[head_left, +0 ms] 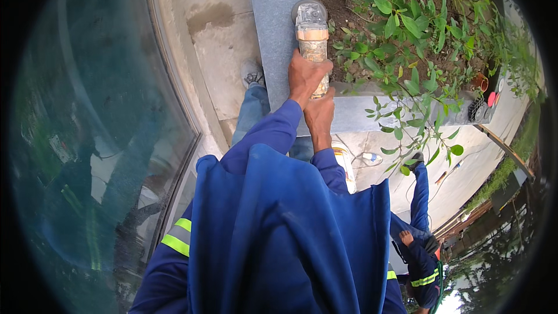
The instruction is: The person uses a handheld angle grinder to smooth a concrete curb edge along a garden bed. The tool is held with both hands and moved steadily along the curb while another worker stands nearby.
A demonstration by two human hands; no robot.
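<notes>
An angle grinder [314,47] with a grey head, an orange band and a worn, speckled body points away from me. Its round disc edge shows around the head, over the grey stone slab [279,17] that caps the planter wall. My left hand [306,75] is closed around the grinder's body. Farther back, my right hand [320,113] grips its rear end, just below the left hand. Whether the disc touches the slab or spins, I cannot tell.
Leafy branches [401,17] spread from the planter soil and overhang the slab at the right. A large glass pane [87,139] stands on the left. A white bucket [344,163] is below the slab. Another person [423,256] in dark blue workwear is at the lower right.
</notes>
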